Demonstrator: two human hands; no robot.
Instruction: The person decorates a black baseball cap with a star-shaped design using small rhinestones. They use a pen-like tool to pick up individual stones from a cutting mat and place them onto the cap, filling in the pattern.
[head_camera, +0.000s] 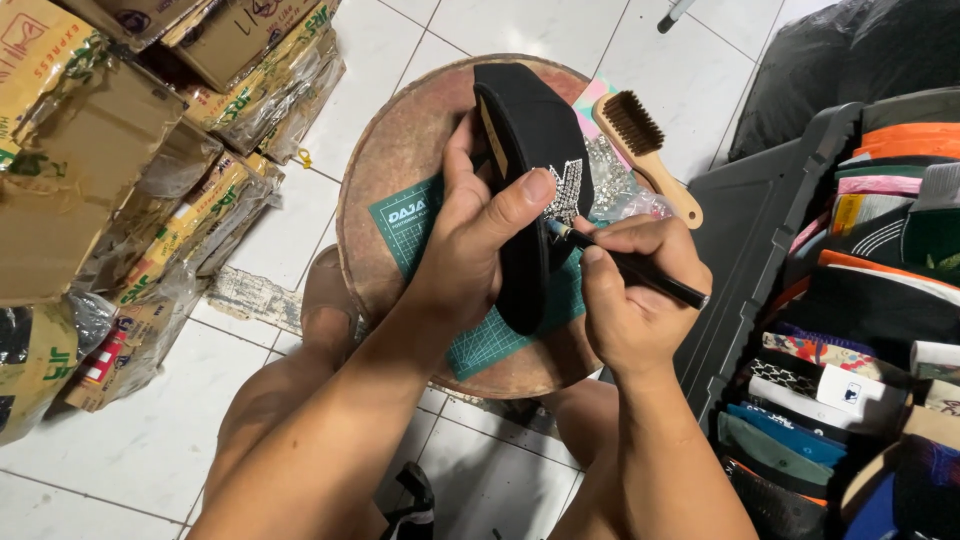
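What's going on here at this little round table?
A seated person holds a black cap on edge over a green cutting mat on a round table. The left hand grips the cap, thumb near its sparkly emblem. The right hand holds a black pen-like tool, tip at the emblem. A wooden brush lies beside a bag of shiny bits. A bin of stacked caps stands to the right.

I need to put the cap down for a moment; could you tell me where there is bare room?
Bare tile floor lies beyond the round stool, and more between the knee and the cardboard boxes. The stool top is crowded by cutting mat, brush and bag of studs.
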